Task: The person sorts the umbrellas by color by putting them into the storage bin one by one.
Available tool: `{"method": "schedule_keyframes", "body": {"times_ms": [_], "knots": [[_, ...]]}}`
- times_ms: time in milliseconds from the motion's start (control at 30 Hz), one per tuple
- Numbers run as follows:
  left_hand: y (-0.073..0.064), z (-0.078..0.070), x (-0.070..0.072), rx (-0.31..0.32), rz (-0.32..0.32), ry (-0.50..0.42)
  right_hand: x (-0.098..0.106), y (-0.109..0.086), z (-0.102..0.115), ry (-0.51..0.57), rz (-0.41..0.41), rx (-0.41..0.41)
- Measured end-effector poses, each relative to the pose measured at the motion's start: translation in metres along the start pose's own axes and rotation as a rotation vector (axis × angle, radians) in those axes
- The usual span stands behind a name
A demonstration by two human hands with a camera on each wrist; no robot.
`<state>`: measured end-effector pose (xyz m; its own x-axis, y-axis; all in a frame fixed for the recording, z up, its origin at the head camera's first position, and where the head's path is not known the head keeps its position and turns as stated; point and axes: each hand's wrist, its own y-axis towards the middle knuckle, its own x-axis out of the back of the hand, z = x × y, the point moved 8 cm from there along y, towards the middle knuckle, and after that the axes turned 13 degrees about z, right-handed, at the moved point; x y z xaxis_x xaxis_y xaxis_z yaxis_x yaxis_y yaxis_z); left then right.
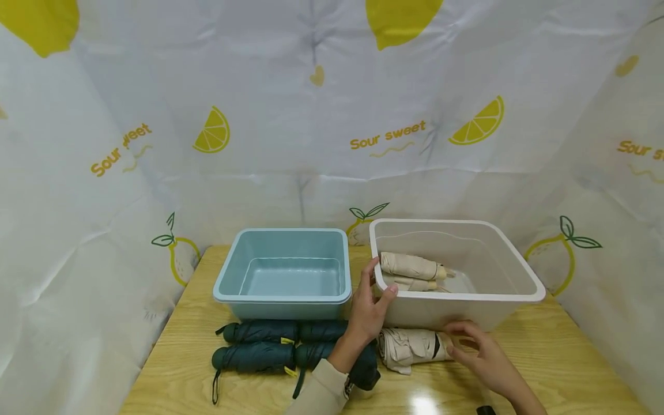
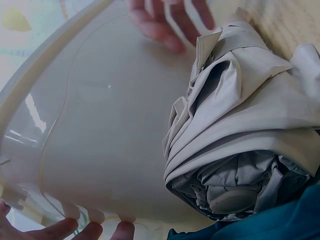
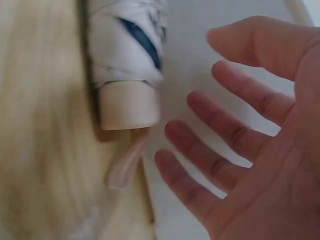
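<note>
My left hand (image 1: 367, 311) holds the front left corner of a white plastic bin (image 1: 456, 297), thumb at its rim and fingers along its side wall. A folded beige umbrella (image 1: 410, 347) lies on the table in front of this bin, its loosely wrapped fabric filling the right of the left wrist view. Beside its handle end, my right hand (image 1: 482, 354) is spread with nothing in it; the right wrist view shows the pale handle (image 3: 130, 105) and strap (image 3: 127, 162) apart from the fingertips (image 3: 165, 157). Two beige umbrellas (image 1: 412, 266) lie inside the bin at its left.
A light blue bin (image 1: 282, 300) stands left of the white one. Several folded dark green umbrellas (image 1: 254, 356) lie in two rows before it, partly hidden by my left forearm. A black object (image 1: 486, 410) shows at the table's front edge. A lemon-print curtain (image 1: 270, 190) encloses the table.
</note>
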<state>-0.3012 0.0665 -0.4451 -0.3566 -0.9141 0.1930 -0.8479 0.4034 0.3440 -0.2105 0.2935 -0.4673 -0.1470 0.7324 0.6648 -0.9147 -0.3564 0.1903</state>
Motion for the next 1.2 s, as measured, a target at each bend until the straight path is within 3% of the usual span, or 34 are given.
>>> {"method": "schedule_keyframes", "body": {"times_ms": [200, 367, 467, 533, 633, 800, 1033, 1200], "knots": [[0.000, 0.000, -0.001, -0.005, 0.004, -0.014, -0.012, 0.000, -0.007, 0.002, 0.100, -0.006], [0.001, 0.000, -0.001, -0.009, 0.004, -0.012, -0.017, 0.000, -0.006, 0.025, 0.118, 0.085], [0.001, 0.000, 0.000, -0.007, 0.000, -0.003, -0.019, -0.002, -0.005, -0.031, 0.105, 0.117], [0.001, 0.001, -0.001, -0.006, 0.000, -0.005, -0.020, -0.002, -0.006, -0.117, 0.092, 0.090], [0.001, 0.000, -0.001, -0.004, 0.001, -0.009, -0.020, -0.001, -0.011, -0.219, 0.111, -0.013], [0.000, -0.001, -0.002, 0.000, 0.003, -0.011, -0.021, 0.000, -0.019, -0.227, 0.165, -0.144], [0.000, -0.002, -0.001, -0.006, -0.001, -0.007, -0.021, 0.001, -0.024, -0.290, 0.149, -0.145], [0.000, -0.002, -0.002, -0.008, 0.000, -0.003, -0.019, 0.000, -0.020, -0.345, 0.113, -0.097]]}}
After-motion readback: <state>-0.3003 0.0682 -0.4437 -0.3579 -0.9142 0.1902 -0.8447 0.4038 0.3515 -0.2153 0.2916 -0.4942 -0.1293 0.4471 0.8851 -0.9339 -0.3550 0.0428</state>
